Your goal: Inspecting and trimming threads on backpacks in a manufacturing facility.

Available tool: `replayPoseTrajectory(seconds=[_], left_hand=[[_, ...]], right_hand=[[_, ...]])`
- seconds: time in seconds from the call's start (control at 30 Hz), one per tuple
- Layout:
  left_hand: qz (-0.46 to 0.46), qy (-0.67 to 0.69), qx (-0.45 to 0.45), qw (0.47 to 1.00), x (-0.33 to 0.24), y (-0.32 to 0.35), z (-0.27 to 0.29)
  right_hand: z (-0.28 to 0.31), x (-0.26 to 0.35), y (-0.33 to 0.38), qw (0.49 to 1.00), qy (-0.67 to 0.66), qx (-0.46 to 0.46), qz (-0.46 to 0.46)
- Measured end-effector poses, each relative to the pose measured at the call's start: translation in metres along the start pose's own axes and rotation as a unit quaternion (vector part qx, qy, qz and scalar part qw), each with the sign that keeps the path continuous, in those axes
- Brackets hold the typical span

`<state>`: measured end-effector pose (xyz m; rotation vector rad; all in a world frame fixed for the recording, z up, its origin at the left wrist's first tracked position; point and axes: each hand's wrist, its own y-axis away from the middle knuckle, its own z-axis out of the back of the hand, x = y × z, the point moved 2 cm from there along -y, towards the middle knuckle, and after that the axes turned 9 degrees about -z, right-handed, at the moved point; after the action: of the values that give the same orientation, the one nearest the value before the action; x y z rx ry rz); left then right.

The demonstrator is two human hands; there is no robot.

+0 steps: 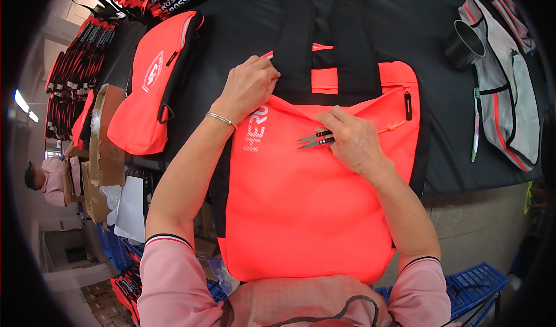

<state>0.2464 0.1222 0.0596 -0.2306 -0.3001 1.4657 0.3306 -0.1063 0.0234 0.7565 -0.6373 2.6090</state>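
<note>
A large neon coral-red bag (301, 211) with black straps (293, 43) lies in front of me, its lower end against my body. My left hand (253, 83) is closed on the bag's upper left edge, by the foot of the left strap; the fingertips pinch the fabric there. In my right hand (353, 139) is a small pair of thread snips (316, 139), blades pointing left over the front panel. The right fingers also rest at the slack upper opening edge. A black zipper pull (408, 104) and an orange cord (392, 127) are at the upper right.
Left on the black-covered table (231, 26) lies a smaller coral bag (153, 84). Stacked coral-and-black pieces (81, 55) and cardboard boxes (108, 136) stand beyond it. A dark metal cup (465, 44), a toothbrush (476, 121) and a grey bag (504, 89) are right. Another person (55, 179) is far left.
</note>
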Motion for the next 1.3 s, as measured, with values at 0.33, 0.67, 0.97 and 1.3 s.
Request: replayPoseTrajectory(seconds=[0.33,0.67,0.97,1.3], left_hand=[[0.013,0.007,-0.064,0.998,-0.001,0.006,-0.006],[0.082,0.051,-0.152,0.984,-0.010,0.017,-0.023],[0.093,0.047,-0.178,0.979,-0.009,0.020,-0.027],[0.097,0.034,-0.184,0.978,-0.010,0.019,-0.030]], right_hand=[[0.007,0.000,-0.005,0.998,-0.025,0.045,-0.041],[0.019,0.013,-0.100,0.979,-0.150,-0.030,-0.131],[-0.030,0.000,-0.099,0.997,0.052,-0.026,-0.049],[-0.039,0.001,-0.100,0.991,0.096,-0.086,0.034]])
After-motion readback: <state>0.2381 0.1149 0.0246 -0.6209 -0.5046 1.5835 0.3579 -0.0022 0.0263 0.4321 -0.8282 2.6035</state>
